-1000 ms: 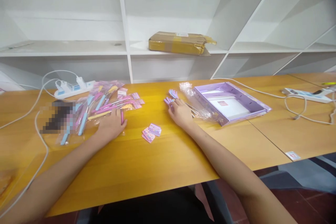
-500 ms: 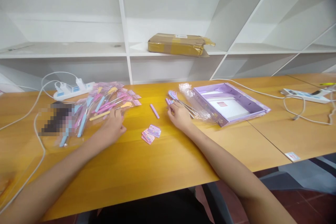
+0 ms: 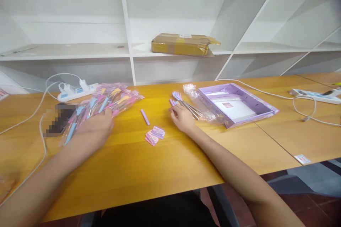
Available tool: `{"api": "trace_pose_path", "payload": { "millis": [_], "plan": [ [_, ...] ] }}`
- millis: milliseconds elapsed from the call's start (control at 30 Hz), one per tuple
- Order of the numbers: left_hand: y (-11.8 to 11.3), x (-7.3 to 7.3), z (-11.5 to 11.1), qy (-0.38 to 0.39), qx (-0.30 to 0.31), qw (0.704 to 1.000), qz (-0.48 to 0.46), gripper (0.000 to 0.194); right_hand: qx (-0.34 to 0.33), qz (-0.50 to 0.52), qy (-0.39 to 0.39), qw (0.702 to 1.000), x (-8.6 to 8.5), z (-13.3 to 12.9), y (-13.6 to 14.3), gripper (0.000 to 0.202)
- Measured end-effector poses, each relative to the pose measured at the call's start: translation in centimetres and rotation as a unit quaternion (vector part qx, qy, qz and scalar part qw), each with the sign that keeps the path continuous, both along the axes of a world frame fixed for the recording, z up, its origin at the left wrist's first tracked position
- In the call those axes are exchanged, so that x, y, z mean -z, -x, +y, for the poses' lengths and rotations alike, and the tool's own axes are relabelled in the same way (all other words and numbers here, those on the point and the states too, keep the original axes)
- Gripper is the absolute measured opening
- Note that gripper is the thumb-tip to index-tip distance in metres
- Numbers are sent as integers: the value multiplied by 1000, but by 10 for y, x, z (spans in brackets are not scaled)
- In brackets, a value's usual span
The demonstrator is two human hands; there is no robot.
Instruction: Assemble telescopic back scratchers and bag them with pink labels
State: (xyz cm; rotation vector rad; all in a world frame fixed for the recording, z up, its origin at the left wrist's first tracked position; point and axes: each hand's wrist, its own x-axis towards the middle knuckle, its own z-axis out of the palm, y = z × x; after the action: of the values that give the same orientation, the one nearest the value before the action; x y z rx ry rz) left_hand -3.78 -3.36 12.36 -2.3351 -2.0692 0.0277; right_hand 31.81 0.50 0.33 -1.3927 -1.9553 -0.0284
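Note:
On the left, my left hand point(image 3: 96, 126) lies against a pile of back scratchers in clear bags point(image 3: 102, 103), with pink, blue and yellow parts. Its fingertips are blurred and partly hidden, so its grip is unclear. My right hand point(image 3: 182, 117) curls closed around several purple back scratchers point(image 3: 188, 108) with metal rods, their hand-shaped heads pointing away from me. A loose purple stick point(image 3: 145, 117) lies on the table between my hands. Nearer to me is a small stack of pink and purple cards point(image 3: 155, 134).
A purple tray-like box point(image 3: 226, 122) in clear wrap holds a small pink card. Power strips point(image 3: 77, 92) with white cables lie at both sides. Beside the bagged pile is a dark pixelated object point(image 3: 62, 118). A taped cardboard box point(image 3: 183, 45) sits on the shelf behind.
My left hand has moved left and toward me along the bagged pile, covering the yellow handle. The loose purple stick has shifted left. My right hand stays at the purple back scratchers.

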Motion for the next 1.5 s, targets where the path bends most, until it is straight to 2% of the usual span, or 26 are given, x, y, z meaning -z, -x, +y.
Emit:
{"api": "trace_pose_path", "payload": {
  "millis": [100, 200, 267, 300, 400, 467, 533, 600, 733, 800, 900, 967, 1067, 1167, 1300, 1400, 1500],
  "plan": [
    [-2, -8, -16, -1, 16, 1000, -12, 29, -49, 76, 21, 996, 0, -1, 2, 21],
    [-7, -10, -24, 41, 125, 980, -148, 33, -140, 204, 88, 965, 3, -4, 10, 44],
    [-10, -7, -21, 133, 181, 943, -247, 35, -178, 310, 121, 926, 4, -7, 19, 59],
    [-11, -4, -17, 190, 195, 917, -291, 34, -192, 357, 133, 904, 4, -8, 22, 60],
    [-11, 9, -1, 353, 195, 828, -390, 32, -214, 445, 166, 853, 1, -12, 30, 43],
    [-9, 20, 10, 435, 186, 772, -425, 31, -203, 457, 186, 846, -3, -15, 31, 41],
    [-8, 31, 18, 484, 177, 732, -445, 32, -178, 447, 203, 853, -7, -19, 32, 43],
    [-9, 42, 21, 500, 165, 712, -465, 36, -166, 426, 229, 860, -9, -23, 33, 44],
    [-27, 64, 13, 456, 168, 679, -550, 48, -201, 363, 272, 868, -3, -33, 43, 41],
    [-39, 75, 7, 421, 181, 666, -589, 55, -207, 323, 237, 893, 4, -38, 48, 39],
    [-53, 87, -2, 385, 198, 678, -594, 63, -189, 267, 143, 934, 11, -41, 53, 47],
    [-57, 91, -7, 383, 200, 674, -599, 66, -186, 223, 101, 952, 13, -42, 52, 44],
    [-57, 92, -10, 399, 197, 645, -622, 72, -179, 130, 69, 973, 13, -44, 46, 31],
    [-56, 90, -12, 407, 190, 623, -641, 75, -155, 68, 81, 982, 9, -47, 42, 31],
    [-56, 89, -12, 408, 189, 612, -651, 74, -153, -8, 64, 986, -4, -53, 39, 26],
    [-56, 91, -12, 412, 187, 611, -650, 73, -148, -15, 29, 988, -15, -54, 39, 21],
    [-54, 93, -12, 428, 193, 613, -635, 68, -198, 44, 24, 979, -18, -51, 38, 15]
  ]
}}
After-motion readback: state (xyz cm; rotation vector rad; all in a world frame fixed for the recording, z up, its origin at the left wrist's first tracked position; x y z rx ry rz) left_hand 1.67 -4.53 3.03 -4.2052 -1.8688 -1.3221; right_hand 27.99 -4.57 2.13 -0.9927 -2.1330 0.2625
